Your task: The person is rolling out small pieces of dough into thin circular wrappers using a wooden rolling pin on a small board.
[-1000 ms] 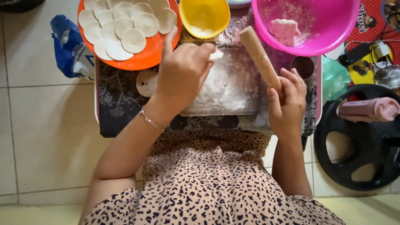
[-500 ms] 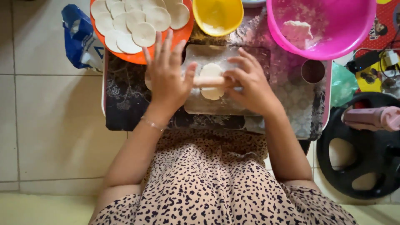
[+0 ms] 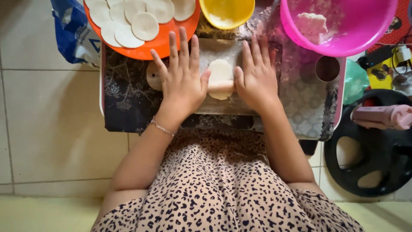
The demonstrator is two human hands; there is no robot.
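Both our hands are flat, fingers spread, palms down on the wooden rolling pin (image 3: 221, 87). Left hand (image 3: 182, 81) covers its left end, right hand (image 3: 256, 77) the right; only the short middle stretch shows between the thumbs. Neither hand pinches or grips anything, they just press.

The dough disc (image 3: 220, 74) lies under the pin, on the floured board (image 3: 223, 49), between the hands. It reads as a pale oval sticking out mostly on the far side of the pin.

Step in hand, our read: mid-roll, thinning one wrapper. The next move calls for even pressure from both palms and a quarter turn of the disc so it rounds out instead of staying oval.

Versus half a second ago: same grip, same pin position, the disc looks slightly more stretched away from us. A second ago the pin was lifted in the right hand and the left was on the board.

Around: orange plate (image 3: 148, 47) with finished rounds (image 3: 145, 25) far left, yellow bowl (image 3: 226, 13), pink bowl (image 3: 343, 38) holding leftover dough (image 3: 313, 21).
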